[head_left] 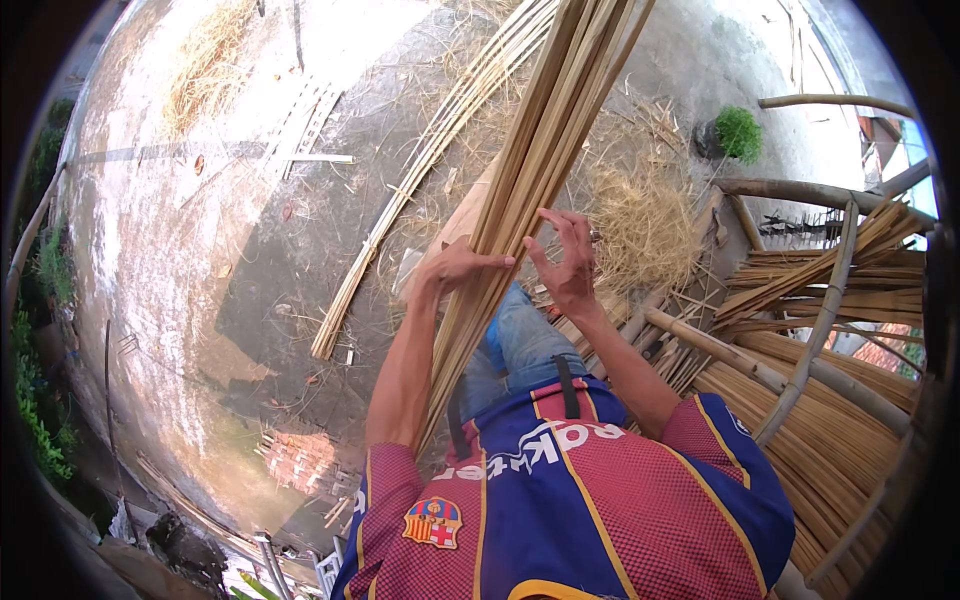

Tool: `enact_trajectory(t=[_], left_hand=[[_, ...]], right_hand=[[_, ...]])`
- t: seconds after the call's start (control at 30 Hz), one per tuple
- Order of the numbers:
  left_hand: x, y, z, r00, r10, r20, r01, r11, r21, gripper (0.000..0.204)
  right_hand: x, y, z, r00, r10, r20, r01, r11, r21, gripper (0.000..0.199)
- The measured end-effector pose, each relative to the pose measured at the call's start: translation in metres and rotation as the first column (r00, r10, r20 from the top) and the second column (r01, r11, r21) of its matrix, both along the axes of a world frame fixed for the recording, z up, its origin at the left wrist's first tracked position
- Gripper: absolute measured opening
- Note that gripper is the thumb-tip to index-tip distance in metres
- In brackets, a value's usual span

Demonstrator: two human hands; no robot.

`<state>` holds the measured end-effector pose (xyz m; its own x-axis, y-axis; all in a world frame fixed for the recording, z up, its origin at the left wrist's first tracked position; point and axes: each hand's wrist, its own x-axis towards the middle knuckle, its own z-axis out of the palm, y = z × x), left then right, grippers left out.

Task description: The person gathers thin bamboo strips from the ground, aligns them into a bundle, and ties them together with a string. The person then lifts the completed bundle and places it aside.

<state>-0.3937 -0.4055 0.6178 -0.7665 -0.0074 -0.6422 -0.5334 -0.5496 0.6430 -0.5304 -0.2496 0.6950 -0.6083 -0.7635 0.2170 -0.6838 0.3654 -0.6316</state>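
A long bundle of bamboo strips [535, 150] slants from beside my body up past the top of the view. Around its lower part my left hand [458, 265] is closed, the thumb lying across the strips and the other fingers hidden beneath. At the bundle's right edge is my right hand [567, 268]. Its thumb and index finger are apart, their tips at or very near the outermost strip; the other fingers are bent. Under the bundle, beside my left wrist, part of a pale flat board [468, 212] shows.
More long strips [400, 200] lie on the concrete ground to the left. Heaps of shavings [640, 220] are ahead right, near a potted plant [738, 135]. A bamboo-pole rack [825, 290] at right holds stacked strips [800, 410]. Broken bricks [300, 460] lie lower left.
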Motion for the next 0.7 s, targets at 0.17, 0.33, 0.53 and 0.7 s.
enact_trajectory(t=[0.17, 0.33, 0.53, 0.7], left_hand=[[-0.002, 0.002, 0.005, 0.999, 0.036, -0.033, -0.037, 0.999, -0.032, 0.064], [-0.001, -0.002, -0.009, 1.0, -0.002, 0.0, 0.002, 0.999, -0.05, 0.063], [0.002, 0.002, -0.029, 0.999, 0.015, -0.033, -0.018, 0.994, -0.105, 0.069], [-0.007, 0.001, 0.001, 0.999, -0.019, 0.042, 0.023, 0.994, -0.105, 0.064]], right_hand=[[-0.002, -0.01, -0.024, 0.968, 0.214, -0.132, -0.194, 0.969, 0.153, 0.037], [-0.003, -0.017, -0.027, 0.964, 0.26, -0.055, -0.254, 0.961, 0.106, 0.013], [-0.014, -0.043, 0.006, 0.971, 0.24, 0.008, -0.237, 0.964, -0.122, 0.01], [-0.09, -0.1, 0.017, 0.99, 0.051, -0.132, -0.063, 0.994, -0.088, 0.016]])
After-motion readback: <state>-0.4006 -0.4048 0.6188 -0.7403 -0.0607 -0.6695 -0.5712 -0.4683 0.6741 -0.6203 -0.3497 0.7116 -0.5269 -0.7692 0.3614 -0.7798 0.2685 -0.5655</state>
